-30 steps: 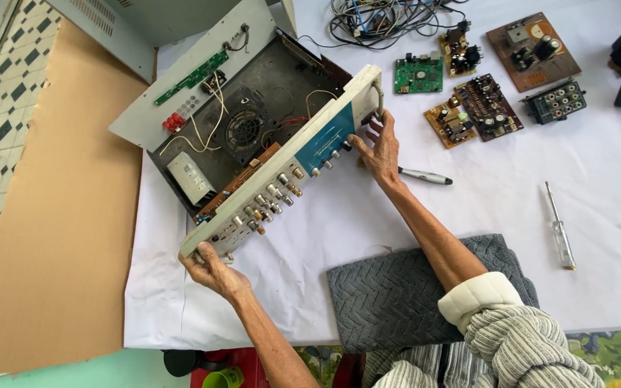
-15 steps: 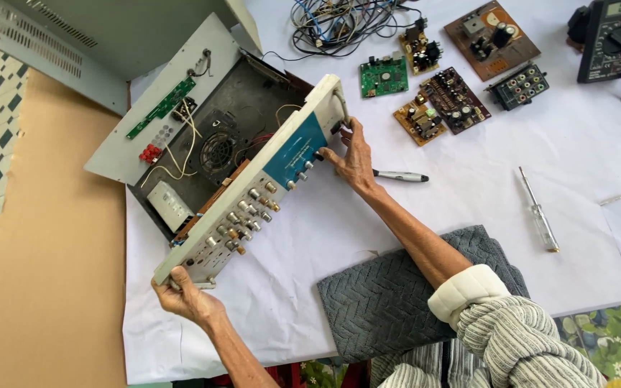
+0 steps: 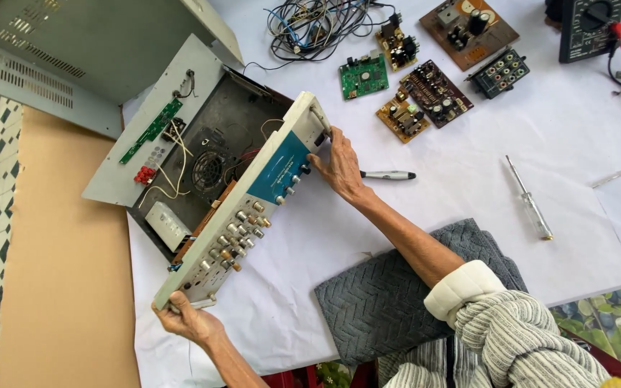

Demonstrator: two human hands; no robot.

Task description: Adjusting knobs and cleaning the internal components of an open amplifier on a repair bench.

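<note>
Opened amp chassis (image 3: 217, 154) sits on the white sheet (image 3: 468, 187), at 10 o'clock from centre. Front panel (image 3: 246, 205) with its knobs and blue display strip stands tilted up off the chassis, running diagonally from 7 to 1 o'clock.

Left hand (image 3: 185, 320) grasps the panel's lower end, fingers wrapped round the edge. Right hand (image 3: 339, 165) grips the upper end, fingers on the panel's corner, thumb side toward the sheet. Both closed on the panel, neither released.

Inside the chassis: fan grille, loose wires, a small white box. Rear plate (image 3: 149, 136) lies flapped out at 10 o'clock with a green strip board on it. Grey cover (image 3: 102, 50) is further out at 11.

Pen (image 3: 388, 174) lies just beside the right hand at 3 o'clock. Screwdriver (image 3: 530, 201) is well apart, further at 3. Circuit boards (image 3: 425, 97) and a wire tangle (image 3: 318, 21) at 1 o'clock, multimeter (image 3: 589, 25) at 2. Grey mat (image 3: 389, 302) under the right forearm.
</note>
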